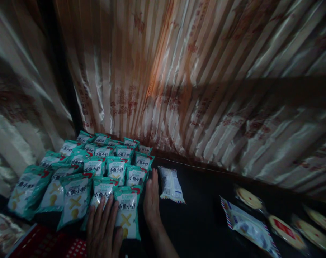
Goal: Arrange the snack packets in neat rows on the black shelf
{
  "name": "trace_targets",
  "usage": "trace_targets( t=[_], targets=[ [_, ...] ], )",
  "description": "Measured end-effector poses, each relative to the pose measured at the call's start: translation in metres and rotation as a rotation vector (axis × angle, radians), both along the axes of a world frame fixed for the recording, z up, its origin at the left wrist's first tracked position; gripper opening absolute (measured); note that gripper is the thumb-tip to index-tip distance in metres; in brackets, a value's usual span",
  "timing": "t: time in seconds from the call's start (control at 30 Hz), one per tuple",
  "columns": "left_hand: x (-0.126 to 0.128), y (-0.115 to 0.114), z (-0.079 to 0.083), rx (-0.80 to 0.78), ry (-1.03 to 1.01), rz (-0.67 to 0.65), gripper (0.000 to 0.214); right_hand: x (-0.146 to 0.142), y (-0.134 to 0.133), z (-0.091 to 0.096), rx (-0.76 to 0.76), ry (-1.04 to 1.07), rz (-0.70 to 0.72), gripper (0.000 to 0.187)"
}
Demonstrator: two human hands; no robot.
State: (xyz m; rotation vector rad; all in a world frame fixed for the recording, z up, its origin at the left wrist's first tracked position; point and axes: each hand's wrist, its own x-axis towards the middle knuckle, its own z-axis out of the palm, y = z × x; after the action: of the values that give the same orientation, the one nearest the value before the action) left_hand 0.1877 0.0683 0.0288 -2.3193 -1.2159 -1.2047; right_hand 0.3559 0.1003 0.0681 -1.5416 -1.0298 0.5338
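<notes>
Rows of teal and white snack packets (75, 197) stand close together on a black surface, each printed with yellow snack pieces. My left hand (102, 229) rests with fingers stretched out over the front of a packet (102, 186) in the near row. To its right, a front packet (127, 211) sits between my two hands. My right hand (152, 202) is held edge-on, fingers straight, along the right side of the rows. Just beyond that hand lies a small white packet (172, 186) with a striped edge. Both hands hold nothing.
On the right lie a larger white packet with a striped edge (250, 225) and several round, clear-wrapped pastries (249, 199). A red perforated basket (50, 243) is below at the left. Crinkled printed sheeting (179, 82) hangs behind the black surface (200, 215).
</notes>
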Motion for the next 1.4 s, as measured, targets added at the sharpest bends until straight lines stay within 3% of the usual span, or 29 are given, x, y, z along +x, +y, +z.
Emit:
trace_targets(
  t=[0.2,0.33,0.5,0.73,0.83,1.0,1.1,1.27,1.4],
  targets=[
    [0.0,0.003,-0.004,-0.012,0.009,0.007,0.061,0.0,0.018,0.002,0.0,0.118,0.154,0.073],
    [0.004,0.007,-0.005,0.04,-0.04,0.013,0.058,0.002,0.021,-0.004,0.012,0.174,0.11,0.072],
    [0.007,0.009,-0.009,0.067,-0.089,0.022,0.056,0.028,0.049,-0.007,0.028,0.147,-0.044,0.076],
    [0.007,0.01,-0.014,0.076,-0.104,0.025,0.056,0.037,0.08,0.0,-0.016,0.199,0.085,0.072],
    [0.007,0.011,-0.016,0.085,-0.106,0.029,0.056,0.031,0.082,-0.002,-0.06,0.213,0.079,0.073],
    [0.006,0.009,-0.016,0.05,-0.119,0.027,0.054,0.029,0.077,-0.006,0.057,0.146,0.035,0.065],
    [0.006,0.008,-0.014,0.051,-0.123,0.023,0.054,0.027,0.073,-0.006,0.026,0.094,0.001,0.067],
    [0.005,0.008,-0.011,0.038,-0.126,0.009,0.055,0.021,0.071,0.0,0.022,0.042,0.107,0.072],
    [0.004,0.006,-0.011,0.026,-0.131,0.004,0.055,0.024,0.059,-0.002,0.012,0.059,0.029,0.074]
  ],
)
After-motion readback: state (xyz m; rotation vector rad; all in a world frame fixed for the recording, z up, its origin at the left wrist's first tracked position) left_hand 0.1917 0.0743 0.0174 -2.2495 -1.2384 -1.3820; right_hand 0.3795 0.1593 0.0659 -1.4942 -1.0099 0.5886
